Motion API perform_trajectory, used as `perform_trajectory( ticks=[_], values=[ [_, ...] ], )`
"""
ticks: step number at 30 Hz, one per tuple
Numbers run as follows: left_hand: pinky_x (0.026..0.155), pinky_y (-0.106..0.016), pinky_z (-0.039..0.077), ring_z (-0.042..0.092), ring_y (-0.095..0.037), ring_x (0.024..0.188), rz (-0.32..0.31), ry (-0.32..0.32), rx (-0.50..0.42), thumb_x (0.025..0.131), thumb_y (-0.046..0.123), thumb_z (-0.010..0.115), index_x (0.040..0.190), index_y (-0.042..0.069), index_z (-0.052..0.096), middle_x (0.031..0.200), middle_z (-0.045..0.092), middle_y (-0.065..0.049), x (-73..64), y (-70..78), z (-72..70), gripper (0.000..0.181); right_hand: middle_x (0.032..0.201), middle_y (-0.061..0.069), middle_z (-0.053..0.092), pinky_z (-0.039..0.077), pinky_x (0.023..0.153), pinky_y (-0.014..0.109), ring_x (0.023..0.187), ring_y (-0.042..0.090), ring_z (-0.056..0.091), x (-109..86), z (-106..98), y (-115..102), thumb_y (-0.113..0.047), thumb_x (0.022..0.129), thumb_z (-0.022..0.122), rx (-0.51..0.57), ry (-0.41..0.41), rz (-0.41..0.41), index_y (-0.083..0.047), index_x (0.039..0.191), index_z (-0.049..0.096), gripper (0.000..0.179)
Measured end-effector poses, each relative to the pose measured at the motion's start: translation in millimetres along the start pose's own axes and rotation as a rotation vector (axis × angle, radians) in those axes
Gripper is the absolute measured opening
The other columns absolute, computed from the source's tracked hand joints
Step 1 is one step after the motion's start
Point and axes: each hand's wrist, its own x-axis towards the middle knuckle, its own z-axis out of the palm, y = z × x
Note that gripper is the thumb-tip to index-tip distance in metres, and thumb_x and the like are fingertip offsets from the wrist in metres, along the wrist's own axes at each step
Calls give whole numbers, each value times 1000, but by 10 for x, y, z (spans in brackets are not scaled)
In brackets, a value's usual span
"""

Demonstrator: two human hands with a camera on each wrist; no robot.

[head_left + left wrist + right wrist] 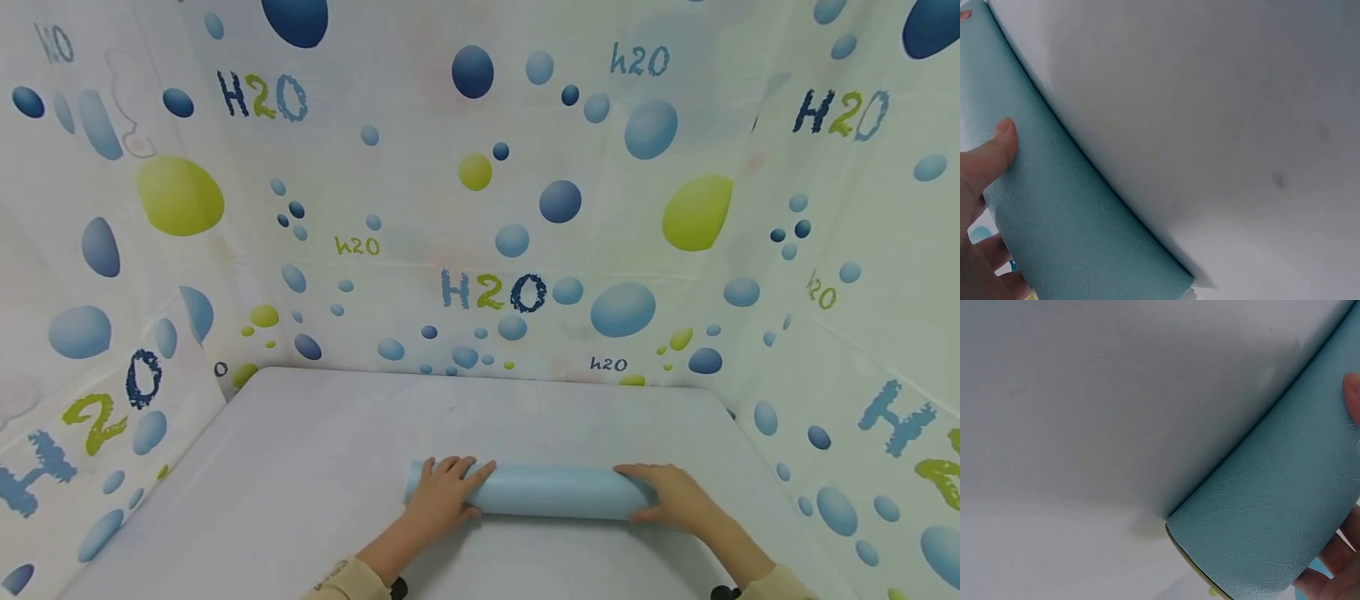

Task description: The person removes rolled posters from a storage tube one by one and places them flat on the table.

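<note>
A light blue rolled-up mat [555,492] with a leather-like, finely creased surface lies crosswise on the white table. My left hand [444,493] grips it near its left end, thumb on the near side and fingers spread over the top to the far side. Close to the other end, my right hand [671,497] holds the roll in the same way. In the left wrist view the thumb presses the blue mat [1079,206], with fingertips round its far side. A thin yellowish edge shows at the end of the mat [1260,506] in the right wrist view.
The white tabletop [300,450] reaches back to a white curtain [420,183] printed with blue and green drops and H2O lettering. The same printed cloth encloses the table on the left and right.
</note>
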Motion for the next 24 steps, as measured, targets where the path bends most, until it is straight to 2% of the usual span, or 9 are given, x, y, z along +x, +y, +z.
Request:
perform_trajectory(
  ticks=[6, 10, 24],
  values=[
    [76, -53, 36, 47, -23, 97, 19, 31, 40, 66, 46, 64, 127, 27, 39, 110, 49, -4, -8, 108, -1, 68, 107, 0, 57, 38, 82, 45, 98, 23, 52, -45, -43, 12, -39, 56, 75, 28, -36, 68, -18, 113, 55, 64],
    [76, -53, 36, 46, -23, 97, 21, 43, 27, 65, 45, 64, 126, 27, 40, 110, 49, -4, -10, 150, 13, 68, 105, 0, 58, 39, 80, 47, 96, 23, 52, -71, -57, 21, -38, 54, 76, 28, -48, 86, -19, 112, 55, 64],
    [77, -57, 33, 45, -26, 100, 14, 37, -3, 67, 42, 65, 127, 26, 39, 113, 47, -7, -16, 179, 5, 68, 106, -2, 58, 40, 80, 44, 96, 21, 53, -81, -42, 6, -37, 55, 76, -25, -32, 50, -18, 113, 55, 65]
  ],
)
